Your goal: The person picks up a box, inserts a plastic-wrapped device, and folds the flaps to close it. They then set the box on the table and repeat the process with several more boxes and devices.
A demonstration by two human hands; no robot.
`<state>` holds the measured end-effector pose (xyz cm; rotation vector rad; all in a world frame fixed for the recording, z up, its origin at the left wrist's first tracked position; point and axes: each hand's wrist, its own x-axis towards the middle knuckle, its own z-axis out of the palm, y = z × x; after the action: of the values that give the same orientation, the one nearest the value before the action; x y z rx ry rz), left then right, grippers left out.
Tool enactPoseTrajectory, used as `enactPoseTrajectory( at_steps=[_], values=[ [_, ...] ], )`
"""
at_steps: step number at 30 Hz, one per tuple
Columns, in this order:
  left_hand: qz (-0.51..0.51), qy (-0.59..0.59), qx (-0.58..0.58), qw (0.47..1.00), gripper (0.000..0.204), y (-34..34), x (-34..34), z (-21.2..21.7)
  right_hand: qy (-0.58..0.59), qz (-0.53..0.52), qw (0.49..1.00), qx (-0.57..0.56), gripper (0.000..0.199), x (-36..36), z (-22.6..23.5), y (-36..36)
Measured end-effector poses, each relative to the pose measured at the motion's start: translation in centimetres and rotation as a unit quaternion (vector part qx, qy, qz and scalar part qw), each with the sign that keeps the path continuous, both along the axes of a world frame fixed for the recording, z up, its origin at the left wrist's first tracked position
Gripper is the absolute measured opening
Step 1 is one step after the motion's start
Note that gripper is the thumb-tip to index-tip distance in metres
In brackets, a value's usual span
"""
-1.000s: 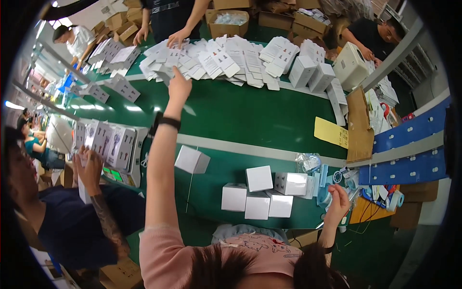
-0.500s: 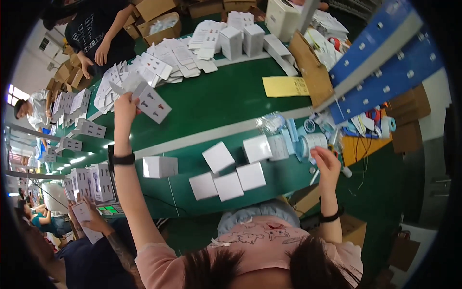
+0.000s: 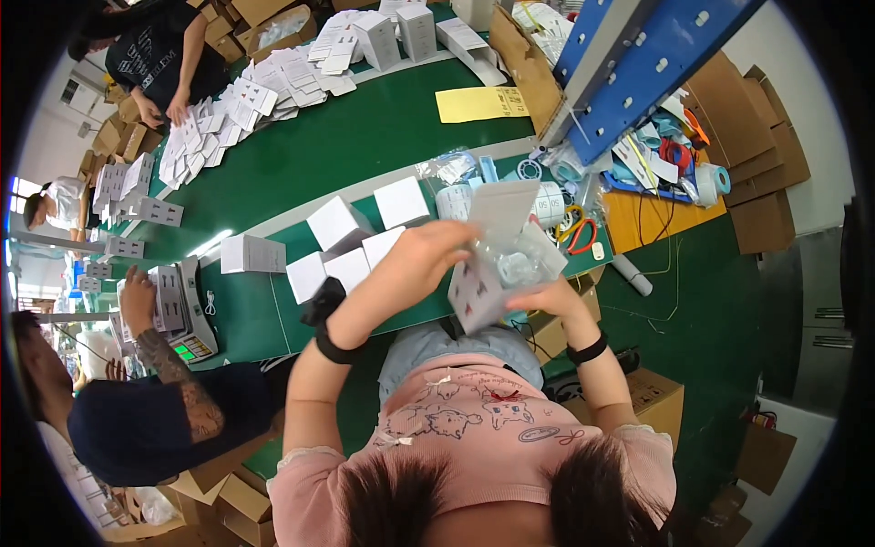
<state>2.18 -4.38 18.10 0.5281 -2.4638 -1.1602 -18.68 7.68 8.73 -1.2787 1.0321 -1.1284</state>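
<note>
A small white carton point(image 3: 476, 301) with pictures printed on its side is tilted in front of my body, its top flap point(image 3: 506, 211) raised and blurred. Clear plastic point(image 3: 519, 267) shows in the carton's mouth. My right hand point(image 3: 550, 299) grips the carton's lower right side. At the flap's left edge is my left hand point(image 3: 436, 252), fingers stretched and thumb apart; contact with the flap is unclear. Several closed white boxes point(image 3: 339, 223) stand on the green table point(image 3: 301, 182) left of my hands, some partly hidden by my left forearm.
Flat printed cartons point(image 3: 273, 91) are piled across the far table. A yellow sheet point(image 3: 480, 104) lies near a blue perforated post point(image 3: 629, 82). Tape rolls point(image 3: 549, 202) and red-handled scissors point(image 3: 581, 235) lie to the right. At left, a co-worker's hand point(image 3: 138, 299) touches boxes on a scale point(image 3: 193, 314).
My left hand has come back from the carton pile toward my body. The printed carton it held is now opened up in my right hand, which has moved inward. The head view has shifted.
</note>
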Motion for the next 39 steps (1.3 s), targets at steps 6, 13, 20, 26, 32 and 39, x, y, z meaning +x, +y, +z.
enactPoseTrajectory(
  at_steps=[6, 13, 20, 26, 32, 39],
  values=[
    [0.188, 0.292, 0.383, 0.856, 0.06, 4.2, -5.3, -15.5, 0.14, -0.193, 0.97, -0.046, 0.112, 0.8, -10.5, 0.3],
    [0.221, 0.244, 0.421, 0.845, 0.071, 6.2, -6.7, -17.5, 0.01, -0.189, 0.972, -0.137, 0.084, -0.5, -10.5, 2.5],
    [0.195, 0.209, 0.362, 0.887, 0.07, 6.6, -7.6, -17.8, 0.012, -0.346, 0.932, -0.109, 0.047, 2.7, -8.1, 2.8],
    [0.196, 0.218, 0.19, 0.937, 0.067, 6.1, -8.1, -18.7, 0.226, -0.375, 0.89, -0.132, 0.029, 3.3, -8.1, 1.4],
    [0.125, 0.277, 0.247, 0.92, 0.059, 5.4, -6.7, -17.9, 0.259, -0.362, 0.892, -0.084, 0.036, 3.4, -7.3, 1.3],
    [0.04, 0.143, 0.107, 0.983, 0.045, 3.6, -5.3, -14.9, 0.075, -0.34, 0.936, -0.043, 0.048, 2.8, -8.0, 1.3]
  ],
)
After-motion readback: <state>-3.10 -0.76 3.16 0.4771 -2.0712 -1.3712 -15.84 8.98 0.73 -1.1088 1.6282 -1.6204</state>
